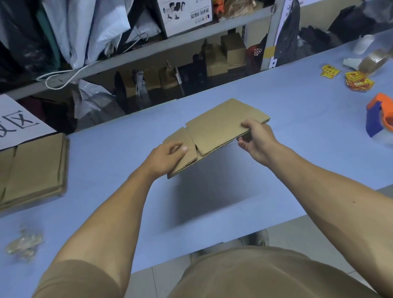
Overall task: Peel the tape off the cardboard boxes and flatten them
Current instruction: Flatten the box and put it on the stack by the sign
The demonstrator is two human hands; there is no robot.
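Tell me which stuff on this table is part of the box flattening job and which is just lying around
Part of the job:
flattened box, gripped by the left hand and right hand
stack of flattened boxes
wad of peeled tape

Lying about:
tape dispenser
brown tape rolls
yellow-and-red stickers

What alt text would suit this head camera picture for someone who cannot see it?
A person holds a flattened cardboard box above a blue table, left hand and right hand gripping its near edge. A stack of flattened boxes lies left, a tape dispenser right.
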